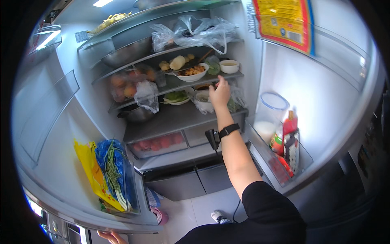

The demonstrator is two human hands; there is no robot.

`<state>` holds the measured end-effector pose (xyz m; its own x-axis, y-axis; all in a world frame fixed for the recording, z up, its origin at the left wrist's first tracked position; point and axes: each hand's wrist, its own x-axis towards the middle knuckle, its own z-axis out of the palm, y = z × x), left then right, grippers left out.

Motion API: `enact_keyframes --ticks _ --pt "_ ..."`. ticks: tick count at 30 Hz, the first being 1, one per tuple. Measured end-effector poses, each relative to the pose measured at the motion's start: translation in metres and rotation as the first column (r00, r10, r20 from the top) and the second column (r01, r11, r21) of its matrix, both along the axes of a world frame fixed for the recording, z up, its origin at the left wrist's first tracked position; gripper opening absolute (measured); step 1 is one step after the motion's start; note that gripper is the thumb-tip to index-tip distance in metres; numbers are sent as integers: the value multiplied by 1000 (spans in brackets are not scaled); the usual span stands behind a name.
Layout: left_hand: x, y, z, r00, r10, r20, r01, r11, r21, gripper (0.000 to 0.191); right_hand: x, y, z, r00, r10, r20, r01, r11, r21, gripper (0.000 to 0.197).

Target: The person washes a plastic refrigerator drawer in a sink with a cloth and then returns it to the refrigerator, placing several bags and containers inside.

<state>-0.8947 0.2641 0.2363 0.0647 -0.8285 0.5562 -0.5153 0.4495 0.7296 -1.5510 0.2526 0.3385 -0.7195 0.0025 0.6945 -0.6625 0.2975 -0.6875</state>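
Observation:
My right hand (221,93) reaches into an open refrigerator with nothing in it, its fingers loosely bent and apart. Just above its fingertips is a small white bowl (229,67) of pale liquid on the middle shelf. Beside that bowl are a green vegetable in plastic (213,65) and a white bowl of orange-brown food (191,73). Behind and left of my hand, one shelf lower, stands a bowl with plastic wrap (203,101). At the bottom edge, my left hand (112,237) grips the rim of the left refrigerator door (76,218); most of this hand is cut off.
Fruit in a plastic bag (128,85) hangs over the shelf edge at left. A metal pot (137,113) sits below it. The left door bin holds spring onions (114,170); the right one holds a lidded plastic container (272,113). A cable (237,210) runs down to the floor.

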Motion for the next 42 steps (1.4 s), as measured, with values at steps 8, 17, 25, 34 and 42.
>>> enact_keyframes --ticks 8,17,25,34,42 --pt "-22 -1 5 944 275 183 -222 939 -264 76 -73 -52 38 986 -154 70 129 954 271 42" --pt "-39 -15 3 905 365 218 -287 903 -321 75 -92 -51 6 964 -86 -250 23 970 -243 17" --pt "-41 -19 2 894 387 227 -297 889 -348 74 -64 -26 -5 896 -261 -358 46 859 -511 27" --pt "-34 -21 -3 894 388 222 -292 884 -366 73 -23 -1 -7 963 -24 -270 -97 900 -425 62" --pt "-24 -20 -8 905 372 207 -273 881 -387 73 57 22 -64 993 102 -57 -113 734 -670 25"
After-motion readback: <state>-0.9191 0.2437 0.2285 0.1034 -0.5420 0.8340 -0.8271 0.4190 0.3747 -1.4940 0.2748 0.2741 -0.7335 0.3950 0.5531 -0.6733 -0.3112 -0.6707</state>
